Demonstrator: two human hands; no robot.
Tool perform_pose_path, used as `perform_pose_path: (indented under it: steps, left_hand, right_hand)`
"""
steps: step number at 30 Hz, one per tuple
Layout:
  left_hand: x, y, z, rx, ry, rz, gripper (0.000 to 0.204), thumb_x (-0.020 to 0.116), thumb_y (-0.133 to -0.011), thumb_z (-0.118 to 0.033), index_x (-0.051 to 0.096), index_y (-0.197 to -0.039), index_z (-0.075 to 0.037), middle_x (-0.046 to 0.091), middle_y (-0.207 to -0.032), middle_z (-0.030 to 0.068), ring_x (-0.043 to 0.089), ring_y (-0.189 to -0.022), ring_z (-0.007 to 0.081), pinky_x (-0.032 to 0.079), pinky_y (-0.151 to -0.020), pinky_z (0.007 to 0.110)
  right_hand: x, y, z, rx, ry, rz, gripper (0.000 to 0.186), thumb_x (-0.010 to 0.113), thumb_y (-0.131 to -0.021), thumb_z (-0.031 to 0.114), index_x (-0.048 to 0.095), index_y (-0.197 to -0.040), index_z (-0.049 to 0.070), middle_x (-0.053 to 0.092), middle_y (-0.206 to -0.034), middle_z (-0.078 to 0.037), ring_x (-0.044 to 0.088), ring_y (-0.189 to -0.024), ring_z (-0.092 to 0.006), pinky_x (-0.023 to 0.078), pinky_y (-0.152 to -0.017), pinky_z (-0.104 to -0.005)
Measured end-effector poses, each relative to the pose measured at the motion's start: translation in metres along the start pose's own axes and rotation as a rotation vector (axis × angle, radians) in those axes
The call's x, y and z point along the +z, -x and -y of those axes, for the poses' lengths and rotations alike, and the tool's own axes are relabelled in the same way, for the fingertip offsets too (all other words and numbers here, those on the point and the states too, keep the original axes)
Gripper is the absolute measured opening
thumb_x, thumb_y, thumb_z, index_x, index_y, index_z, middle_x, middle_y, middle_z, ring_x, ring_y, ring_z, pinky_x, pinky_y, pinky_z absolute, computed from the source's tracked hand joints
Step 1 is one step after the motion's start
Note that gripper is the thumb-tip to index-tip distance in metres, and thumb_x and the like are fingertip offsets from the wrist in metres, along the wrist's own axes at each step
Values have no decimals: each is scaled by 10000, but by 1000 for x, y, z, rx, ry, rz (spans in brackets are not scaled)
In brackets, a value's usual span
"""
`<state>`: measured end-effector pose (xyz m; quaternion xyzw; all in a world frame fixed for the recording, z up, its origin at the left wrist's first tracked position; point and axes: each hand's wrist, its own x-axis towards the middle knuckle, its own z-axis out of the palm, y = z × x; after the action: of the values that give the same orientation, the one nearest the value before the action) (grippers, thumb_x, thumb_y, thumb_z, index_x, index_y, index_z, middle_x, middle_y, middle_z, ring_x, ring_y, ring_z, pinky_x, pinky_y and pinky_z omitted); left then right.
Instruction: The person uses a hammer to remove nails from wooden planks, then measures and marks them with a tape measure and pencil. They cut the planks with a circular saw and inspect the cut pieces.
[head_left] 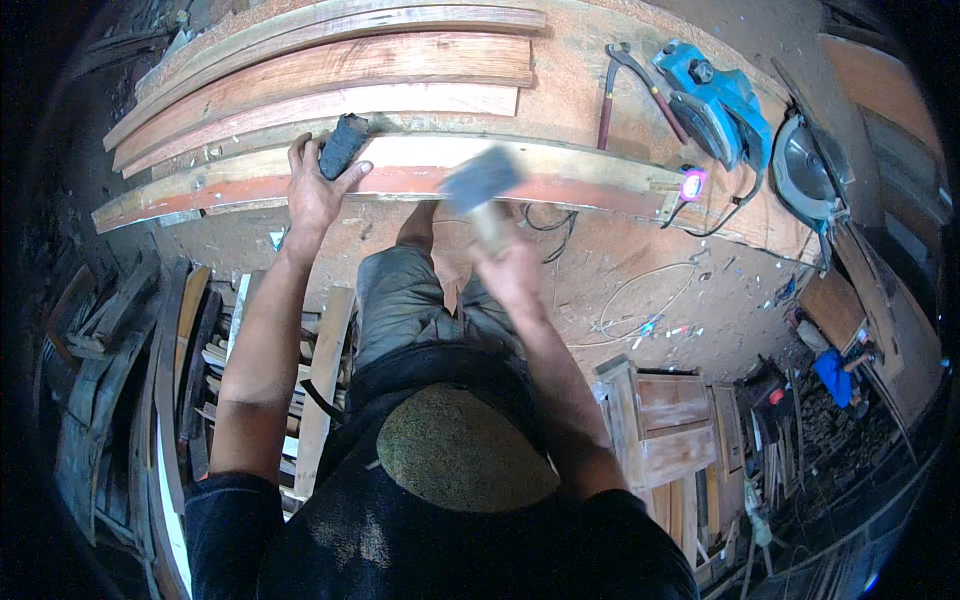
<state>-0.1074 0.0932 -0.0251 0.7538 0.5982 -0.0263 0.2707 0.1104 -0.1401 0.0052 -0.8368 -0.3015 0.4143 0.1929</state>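
A long board [420,152], pale with a reddish near edge, lies along the near side of the bench. My left hand [318,195] is closed on a dark, rough-ended block [345,145] over that board, thumb and fingers on either side of it. My right hand [512,272] grips a hammer [482,182] by its light handle. The hammer's broad dark head is smeared by motion above the board's near edge, right of the block. Whether the head touches the wood I cannot tell.
Behind the board lie several planks [340,62]. To the right are pincers [640,85], a blue power tool [715,105], a tape measure [692,183] and a circular saw blade [806,165]. A cord [565,235] hangs below the bench; scrap wood [110,370] fills the left.
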Motion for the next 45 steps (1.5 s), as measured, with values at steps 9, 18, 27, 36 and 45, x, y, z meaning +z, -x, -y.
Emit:
perform_pose_path:
  steps: [9,18,27,36,45]
  left_hand:
    - [-2,-3,-1,-7,27,41,974,824,-749,-621,486,-1388,32,416,-1469,272,539,-1285,456,484,-1045,511]
    - [1,-9,1,33,-1,46,982,804,-756,-652,487,-1378,38,422,-1449,277,552,-1272,446,493,-1033,505]
    - [1,-2,6,40,10,-3,925,822,-748,-630,525,-1312,40,461,-1412,272,556,-1259,455,497,-1023,508]
    - [6,-15,16,6,-33,57,959,827,-730,-639,512,-1380,-9,411,-1479,244,571,-1258,436,508,-1025,507]
    - [-1,3,36,159,106,-90,790,833,-795,-500,543,-1426,-123,362,-1521,238,505,-1331,433,497,-1047,505]
  right_hand:
    - [-138,-3,-65,113,-946,-248,334,595,-939,154,591,-1223,-21,537,-768,-2,535,-601,-141,507,-586,-289]
    - [-19,-14,-80,117,-737,-280,338,625,-1034,380,665,-1079,48,569,-673,22,530,-518,-79,435,-458,-273]
    - [-19,-12,-17,354,-886,-435,317,648,-1023,364,648,-964,52,572,-662,3,554,-519,-99,447,-460,-269]
    - [5,-16,8,-181,-158,-146,379,672,-995,407,660,-981,28,617,-689,-54,619,-555,-128,479,-497,-306]
    - [-25,-7,-32,93,-283,-531,378,629,-1017,380,620,-948,8,641,-747,-68,624,-650,-190,490,-575,-375]
